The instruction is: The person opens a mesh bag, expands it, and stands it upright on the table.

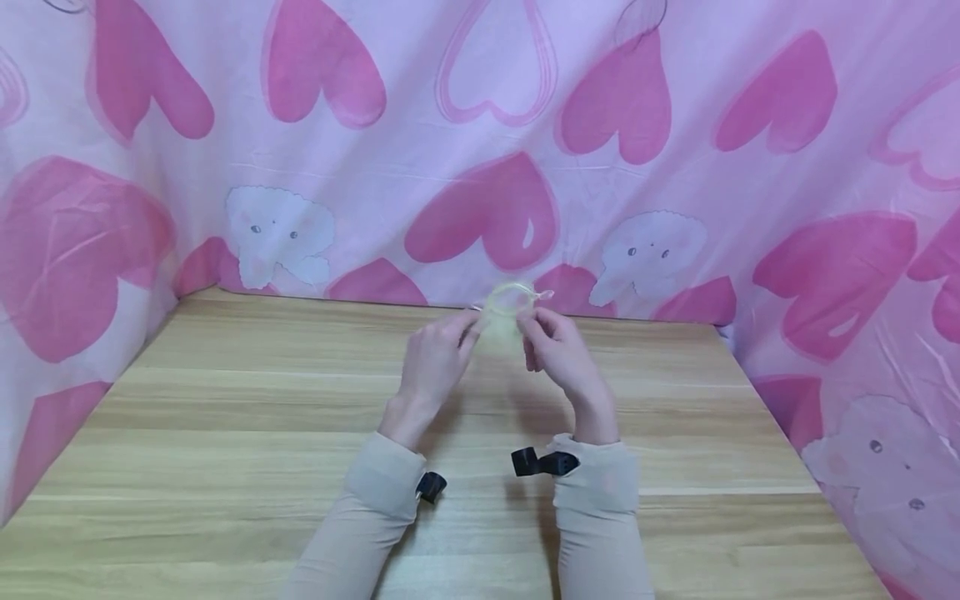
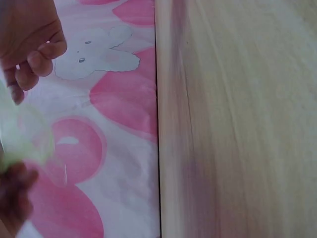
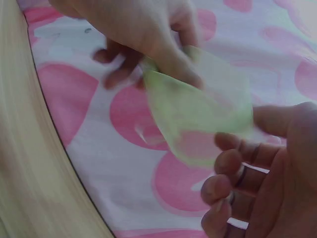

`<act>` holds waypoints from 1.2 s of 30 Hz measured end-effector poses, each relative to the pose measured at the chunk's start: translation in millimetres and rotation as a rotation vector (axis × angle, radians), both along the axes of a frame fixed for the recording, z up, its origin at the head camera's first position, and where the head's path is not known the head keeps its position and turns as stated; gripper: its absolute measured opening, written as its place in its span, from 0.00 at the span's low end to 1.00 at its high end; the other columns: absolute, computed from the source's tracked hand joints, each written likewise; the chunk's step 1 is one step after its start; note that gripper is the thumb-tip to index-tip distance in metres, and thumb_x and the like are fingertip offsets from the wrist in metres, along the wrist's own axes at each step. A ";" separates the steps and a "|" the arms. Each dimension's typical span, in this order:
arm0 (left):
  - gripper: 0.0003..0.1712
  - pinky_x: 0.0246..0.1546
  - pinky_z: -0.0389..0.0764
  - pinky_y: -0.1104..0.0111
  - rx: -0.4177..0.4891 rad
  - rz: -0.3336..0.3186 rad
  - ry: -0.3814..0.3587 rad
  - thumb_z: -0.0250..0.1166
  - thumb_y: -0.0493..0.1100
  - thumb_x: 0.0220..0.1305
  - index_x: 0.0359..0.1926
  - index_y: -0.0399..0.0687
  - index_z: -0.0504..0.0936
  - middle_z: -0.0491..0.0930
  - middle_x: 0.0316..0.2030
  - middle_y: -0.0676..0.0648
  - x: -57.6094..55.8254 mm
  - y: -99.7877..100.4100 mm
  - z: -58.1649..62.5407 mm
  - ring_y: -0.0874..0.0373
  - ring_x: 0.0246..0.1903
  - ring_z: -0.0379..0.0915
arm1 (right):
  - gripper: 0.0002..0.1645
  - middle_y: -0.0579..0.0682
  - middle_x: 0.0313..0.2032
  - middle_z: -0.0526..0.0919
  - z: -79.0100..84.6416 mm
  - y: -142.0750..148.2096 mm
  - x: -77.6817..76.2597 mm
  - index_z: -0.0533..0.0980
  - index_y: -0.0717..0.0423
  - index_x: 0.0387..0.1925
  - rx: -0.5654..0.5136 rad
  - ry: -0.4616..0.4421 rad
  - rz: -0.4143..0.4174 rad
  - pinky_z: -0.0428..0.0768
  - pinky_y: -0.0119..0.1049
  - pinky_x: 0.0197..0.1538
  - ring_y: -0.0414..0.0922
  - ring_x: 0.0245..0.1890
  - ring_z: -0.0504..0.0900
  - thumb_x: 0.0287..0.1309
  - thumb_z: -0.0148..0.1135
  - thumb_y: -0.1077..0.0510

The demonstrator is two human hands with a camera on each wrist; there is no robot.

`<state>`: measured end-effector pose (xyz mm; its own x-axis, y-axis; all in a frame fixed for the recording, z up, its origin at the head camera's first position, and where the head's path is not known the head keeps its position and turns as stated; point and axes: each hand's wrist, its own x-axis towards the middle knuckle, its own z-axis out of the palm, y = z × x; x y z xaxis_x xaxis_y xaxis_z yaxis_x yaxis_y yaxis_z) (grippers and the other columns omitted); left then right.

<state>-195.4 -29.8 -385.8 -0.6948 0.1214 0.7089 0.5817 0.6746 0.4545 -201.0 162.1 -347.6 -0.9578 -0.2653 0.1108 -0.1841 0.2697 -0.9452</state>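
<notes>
Between the hands, above the table's far edge, is a sheer pale yellow-green drawstring pouch (image 1: 504, 323). Its mouth faces up as a rounded ring, and thin cord loops stick out at the sides. The left hand (image 1: 435, 358) pinches the left side of the rim between thumb and fingers. On the opposite side the right hand (image 1: 561, 350) pinches the rim. In the right wrist view the pouch (image 3: 213, 111) is spread wide, with the left hand (image 3: 143, 29) at its upper edge and the right hand (image 3: 272, 163) at its lower right. The left wrist view cuts off part of the pouch (image 2: 25, 134).
The wood-grain table (image 1: 225, 467) spreads under both forearms. A pink curtain (image 1: 390, 167) with hearts and white rabbit-like figures hangs behind and at both sides. Small black cameras (image 1: 431, 487) are worn at the sleeve cuffs.
</notes>
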 end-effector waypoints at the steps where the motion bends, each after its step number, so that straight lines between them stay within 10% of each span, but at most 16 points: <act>1: 0.10 0.32 0.81 0.62 0.003 -0.064 -0.016 0.66 0.40 0.66 0.46 0.43 0.84 0.85 0.38 0.46 0.0 0.1 0.4 0.53 0.32 0.81 | 0.21 0.54 0.18 0.70 -0.3 -0.8 -0.4 0.73 0.68 0.37 0.008 0.016 -0.005 0.73 0.35 0.22 0.47 0.16 0.71 0.74 0.48 0.51; 9: 0.40 0.42 0.81 0.65 0.299 -0.364 -0.423 0.70 0.56 0.59 0.69 0.50 0.67 0.75 0.56 0.50 -5.6 -9.1 -3.0 0.59 0.47 0.76 | 0.12 0.48 0.18 0.66 20.7 -9.0 14.9 0.80 0.72 0.37 0.065 0.188 -0.114 0.62 0.30 0.23 0.40 0.19 0.63 0.68 0.55 0.65; 20: 0.17 0.23 0.81 0.63 0.611 -0.179 -0.537 0.57 0.49 0.73 0.51 0.40 0.77 0.80 0.34 0.39 -9.9 -14.7 -1.0 0.50 0.25 0.79 | 0.11 0.66 0.28 0.80 12.4 -8.2 9.7 0.81 0.70 0.44 0.055 0.147 -0.161 0.78 0.33 0.26 0.62 0.25 0.80 0.64 0.62 0.65; 28: 0.31 0.23 0.82 0.60 0.772 -0.232 -0.794 0.46 0.64 0.74 0.47 0.38 0.71 0.81 0.31 0.37 -4.3 -12.5 13.7 0.48 0.23 0.81 | 0.08 0.59 0.32 0.84 -6.5 -9.6 -1.5 0.82 0.64 0.37 0.076 0.185 -0.087 0.81 0.37 0.32 0.53 0.28 0.84 0.60 0.68 0.60; 36: 0.12 0.30 0.84 0.58 0.817 -0.262 -0.866 0.53 0.35 0.70 0.50 0.30 0.71 0.81 0.31 0.35 -8.0 -12.0 5.6 0.53 0.23 0.81 | 0.03 0.53 0.25 0.83 -13.0 -10.9 -2.3 0.80 0.59 0.31 0.277 0.157 0.085 0.77 0.40 0.33 0.52 0.29 0.83 0.60 0.65 0.64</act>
<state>-203.5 -41.8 -380.2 -0.9970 0.0639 -0.0434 -0.0487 -0.0837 0.9953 -203.3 151.2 -360.6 -0.9080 -0.3839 0.1677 -0.3543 0.4902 -0.7964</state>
